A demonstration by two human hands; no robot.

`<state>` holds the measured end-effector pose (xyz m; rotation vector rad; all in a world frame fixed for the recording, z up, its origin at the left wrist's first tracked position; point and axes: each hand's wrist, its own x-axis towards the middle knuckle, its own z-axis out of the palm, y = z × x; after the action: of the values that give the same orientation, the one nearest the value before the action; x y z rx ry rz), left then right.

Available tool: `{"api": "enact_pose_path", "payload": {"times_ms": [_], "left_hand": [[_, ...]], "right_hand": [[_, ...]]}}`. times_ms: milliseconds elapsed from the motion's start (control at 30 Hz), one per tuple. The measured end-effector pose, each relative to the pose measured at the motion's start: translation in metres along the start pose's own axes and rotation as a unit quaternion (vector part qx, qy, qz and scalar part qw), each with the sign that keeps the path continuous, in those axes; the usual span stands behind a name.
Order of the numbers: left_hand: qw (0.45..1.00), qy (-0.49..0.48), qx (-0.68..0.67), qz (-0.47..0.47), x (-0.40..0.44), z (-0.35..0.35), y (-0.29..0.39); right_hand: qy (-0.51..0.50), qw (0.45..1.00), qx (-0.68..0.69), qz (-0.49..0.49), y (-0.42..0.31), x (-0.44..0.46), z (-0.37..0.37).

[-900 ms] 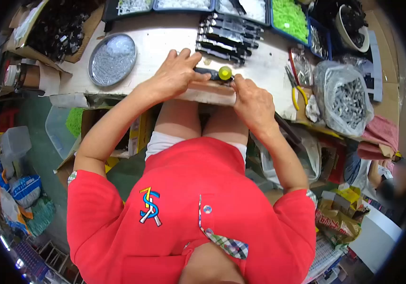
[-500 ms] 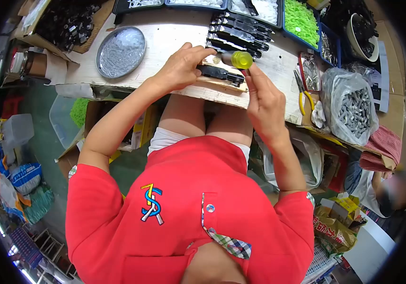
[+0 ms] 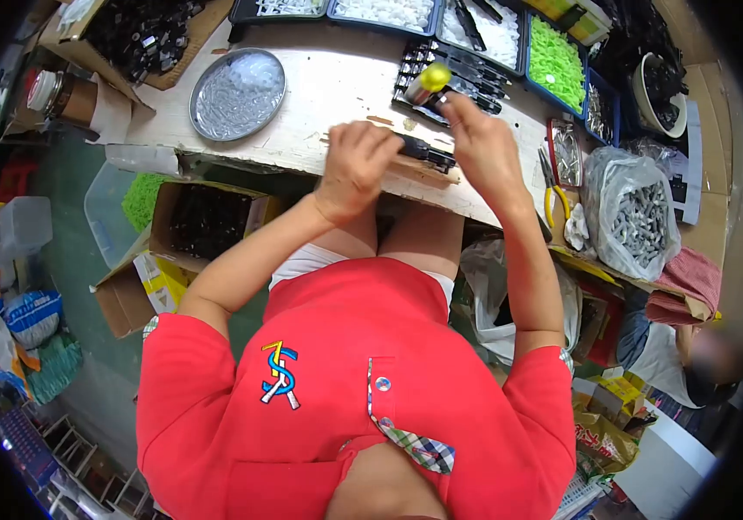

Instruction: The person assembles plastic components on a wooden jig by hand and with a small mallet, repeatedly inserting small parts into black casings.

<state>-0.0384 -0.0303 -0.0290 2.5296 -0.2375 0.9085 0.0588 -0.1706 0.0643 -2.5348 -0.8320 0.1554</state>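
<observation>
My left hand (image 3: 358,165) is closed on the left end of a black part (image 3: 422,151) lying at the table's front edge. A wooden strip (image 3: 432,172) shows under that part. My right hand (image 3: 482,143) grips the handle of a hammer (image 3: 430,83) with a yellow face, held above the black part and up to its right. Behind the hammer, several black assemblies (image 3: 467,78) lie in a stack on the white table (image 3: 324,82). What lies under my left fingers is hidden.
A round grey dish (image 3: 237,94) stands at left. Trays of white pieces (image 3: 384,10) and green pieces (image 3: 555,69) line the back. Yellow-handled pliers (image 3: 552,192) and a plastic bag of metal parts (image 3: 636,212) are at right. Another person (image 3: 692,355) is at the far right.
The hammer has gone from low over the black part to a raised place further back. My left hand has turned and now lies over the part's left end. The view has shifted slightly.
</observation>
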Motion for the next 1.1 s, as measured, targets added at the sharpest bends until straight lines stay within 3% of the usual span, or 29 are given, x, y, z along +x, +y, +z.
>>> {"api": "enact_pose_path", "payload": {"times_ms": [33, 133, 167, 200, 300, 333, 400, 433, 533, 633, 700, 800, 867, 933, 1100], "left_hand": [[1.000, 0.011, -0.002, 0.002, -0.004, 0.006, 0.008], [0.999, 0.006, 0.010, 0.043, -0.019, 0.025, 0.027], [0.999, 0.006, 0.013, 0.039, -0.022, 0.027, 0.025], [0.999, -0.001, 0.001, 0.032, -0.022, 0.027, 0.025], [0.998, -0.004, 0.008, 0.057, -0.020, 0.026, 0.021], [0.998, 0.004, 0.018, 0.068, -0.023, 0.025, 0.020], [0.997, 0.005, 0.024, 0.073, -0.023, 0.025, 0.020], [0.998, -0.007, -0.010, 0.063, -0.020, 0.021, 0.020], [0.996, -0.013, -0.054, 0.065, -0.003, 0.014, 0.005], [0.997, -0.037, -0.058, 0.042, 0.012, 0.005, -0.016], [0.987, -0.077, -0.109, 0.089, 0.015, 0.006, -0.032], [0.977, -0.071, -0.180, 0.092, 0.037, 0.002, -0.031], [0.976, -0.037, -0.187, 0.103, 0.066, 0.004, -0.030], [0.978, -0.003, -0.163, 0.134, 0.096, 0.014, -0.034], [0.987, -0.020, -0.063, 0.146, 0.142, 0.058, -0.055]], "right_hand": [[0.072, 0.996, 0.038, -0.036, 0.000, 0.000, 0.001], [0.157, 0.965, 0.161, -0.133, -0.003, 0.000, 0.022], [0.082, 0.984, 0.081, -0.134, -0.003, -0.003, 0.028], [-0.095, 0.988, -0.088, -0.086, -0.007, -0.001, 0.030], [-0.046, 0.996, -0.024, -0.072, -0.011, 0.001, 0.029], [-0.007, 0.997, 0.055, -0.054, -0.014, -0.001, 0.028], [0.008, 0.995, 0.046, -0.086, -0.014, -0.005, 0.032], [-0.072, 0.992, -0.074, -0.076, -0.008, -0.001, 0.039], [0.010, 0.997, -0.015, -0.069, 0.012, -0.009, 0.030], [0.160, 0.986, 0.051, 0.000, 0.044, -0.034, 0.010], [0.155, 0.979, -0.113, 0.074, 0.066, -0.051, -0.005], [0.124, 0.959, -0.237, 0.097, 0.109, -0.070, 0.001], [0.165, 0.955, -0.235, 0.070, 0.129, -0.074, 0.015], [0.145, 0.961, -0.228, 0.060, 0.134, -0.068, 0.018], [0.222, 0.957, -0.185, 0.005, 0.122, -0.030, -0.002]]}}
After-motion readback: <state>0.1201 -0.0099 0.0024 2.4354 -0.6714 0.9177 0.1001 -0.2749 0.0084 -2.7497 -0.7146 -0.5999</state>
